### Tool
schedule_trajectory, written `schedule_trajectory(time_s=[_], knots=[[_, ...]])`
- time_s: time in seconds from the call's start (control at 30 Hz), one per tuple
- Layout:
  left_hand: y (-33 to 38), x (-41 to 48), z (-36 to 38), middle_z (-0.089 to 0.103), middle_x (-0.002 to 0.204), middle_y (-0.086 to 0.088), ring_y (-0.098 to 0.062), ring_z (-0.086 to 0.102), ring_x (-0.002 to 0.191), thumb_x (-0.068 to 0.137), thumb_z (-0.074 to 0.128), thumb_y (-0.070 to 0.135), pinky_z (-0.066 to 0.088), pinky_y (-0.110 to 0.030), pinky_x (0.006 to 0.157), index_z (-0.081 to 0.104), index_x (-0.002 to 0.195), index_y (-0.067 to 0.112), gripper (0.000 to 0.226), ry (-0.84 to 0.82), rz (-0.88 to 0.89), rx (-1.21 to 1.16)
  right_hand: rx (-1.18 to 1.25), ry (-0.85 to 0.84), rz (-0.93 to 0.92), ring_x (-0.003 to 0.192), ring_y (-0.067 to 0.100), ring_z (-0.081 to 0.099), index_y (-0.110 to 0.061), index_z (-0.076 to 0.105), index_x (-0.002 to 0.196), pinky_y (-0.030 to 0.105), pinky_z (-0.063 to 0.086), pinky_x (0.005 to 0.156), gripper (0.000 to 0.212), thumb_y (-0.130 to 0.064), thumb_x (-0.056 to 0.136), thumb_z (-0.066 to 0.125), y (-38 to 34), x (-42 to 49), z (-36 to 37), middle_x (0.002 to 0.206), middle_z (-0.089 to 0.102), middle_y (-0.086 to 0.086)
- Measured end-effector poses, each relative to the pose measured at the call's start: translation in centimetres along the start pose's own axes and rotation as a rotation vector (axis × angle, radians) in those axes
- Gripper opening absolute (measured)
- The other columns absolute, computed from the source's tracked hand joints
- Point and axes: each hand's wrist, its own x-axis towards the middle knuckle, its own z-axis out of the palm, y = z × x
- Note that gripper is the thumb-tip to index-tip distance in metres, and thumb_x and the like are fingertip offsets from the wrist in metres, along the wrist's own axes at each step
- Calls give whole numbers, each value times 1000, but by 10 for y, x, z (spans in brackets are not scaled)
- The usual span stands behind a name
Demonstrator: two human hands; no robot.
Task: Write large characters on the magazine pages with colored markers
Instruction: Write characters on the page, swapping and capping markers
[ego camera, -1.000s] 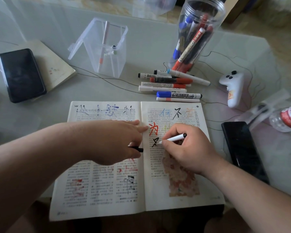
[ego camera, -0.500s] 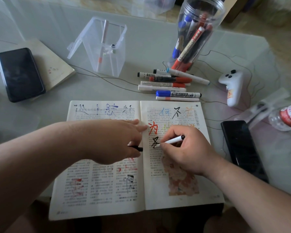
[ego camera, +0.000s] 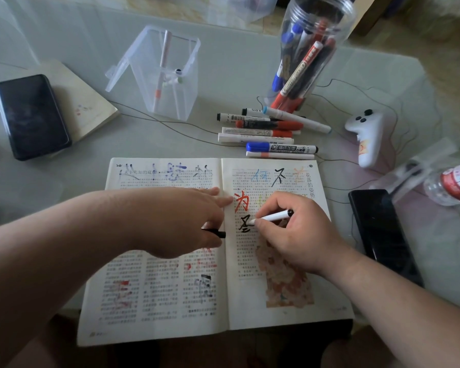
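Black ink: a black character (ego camera: 243, 225) takes shape at the nib, just below a red character (ego camera: 241, 203).
Right hand (ego camera: 298, 235): fingers curled, pinching the white marker (ego camera: 272, 217) low near its tip, likely for steadier strokes.
Left hand (ego camera: 181, 221): fingers stretched flat toward the gutter, pressing the magazine (ego camera: 170, 301) open; the black piece (ego camera: 215, 232) under its palm is probably the cap, kept ready.
Magazine: open under both hands, writing on the right page.
Beyond the fingertips: loose markers (ego camera: 271, 134) and a jar (ego camera: 311, 49), handy for the next colour.
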Motion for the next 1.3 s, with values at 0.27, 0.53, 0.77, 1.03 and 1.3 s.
schedule_trajectory(time_s=[0.27, 0.53, 0.77, 1.03, 1.3], knots=[[0, 0, 1, 7, 163, 27, 9, -3, 148, 101, 49, 49, 8, -23, 120, 58, 90, 27, 26, 8, 8, 6, -15, -90, -2, 51, 5, 52, -15, 69, 69, 19, 42, 50, 18, -2, 79, 75, -1, -1, 1, 61, 65, -3], [1, -1, 0, 7, 163, 26, 7, -2, 149, 101, 49, 51, 8, -25, 121, 55, 87, 29, 26, 4, 1, 14, 49, 10, -77, 52, 9, 54, -19, 69, 80, 14, 43, 53, 12, -12, 87, 76, -2, -2, 3, 65, 65, -9], [2, -1, 0, 7, 164, 25, 6, -2, 149, 101, 49, 51, 9, -26, 122, 53, 86, 30, 26, 7, 1, 22, 21, 15, -105, 61, 6, 61, -32, 67, 80, 10, 44, 60, 19, -17, 89, 76, 0, -4, 8, 76, 67, -24], [3, -1, 0, 7, 163, 26, 7, -2, 149, 101, 49, 51, 8, -25, 121, 53, 85, 31, 25, 8, 3, 19, -25, 0, -136, 74, -5, 62, -29, 67, 82, 5, 40, 64, 18, -15, 90, 73, 1, -3, 9, 80, 65, -27], [3, -3, -1, 7, 163, 26, 7, -3, 149, 101, 49, 50, 8, -27, 122, 51, 83, 32, 26, 5, 0, 10, -13, -6, -132, 76, -4, 64, -24, 71, 84, 7, 43, 66, 12, -14, 89, 74, 2, -3, 8, 77, 67, -21]])
